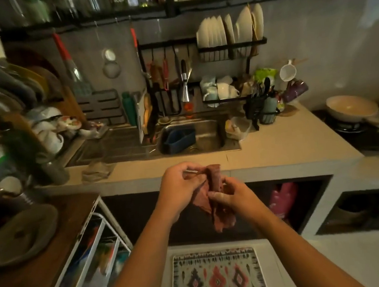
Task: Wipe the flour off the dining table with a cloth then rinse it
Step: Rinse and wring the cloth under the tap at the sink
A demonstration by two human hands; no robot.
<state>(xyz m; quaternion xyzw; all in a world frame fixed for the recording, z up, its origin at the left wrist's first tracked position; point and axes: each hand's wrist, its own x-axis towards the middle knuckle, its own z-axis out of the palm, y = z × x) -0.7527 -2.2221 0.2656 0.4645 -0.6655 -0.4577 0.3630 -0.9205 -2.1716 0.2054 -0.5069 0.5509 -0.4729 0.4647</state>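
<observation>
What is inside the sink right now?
A dark blue plastic tub sits in the left half of the steel sink; the right half shows bare metal. Whatever lies under the tub is hidden. The cloth is outside it.

The sink (206, 137) is set in the tabletop (288, 143), a tub (180, 139) inside it, a dish rack (232, 49) behind, and a pan (351, 107) far right.

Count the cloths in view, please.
2. A reddish cloth is held by the left hand and the right hand in front of the counter. A pale crumpled cloth, as it seems, lies on the counter edge left of the sink. Others may be hidden.
</observation>
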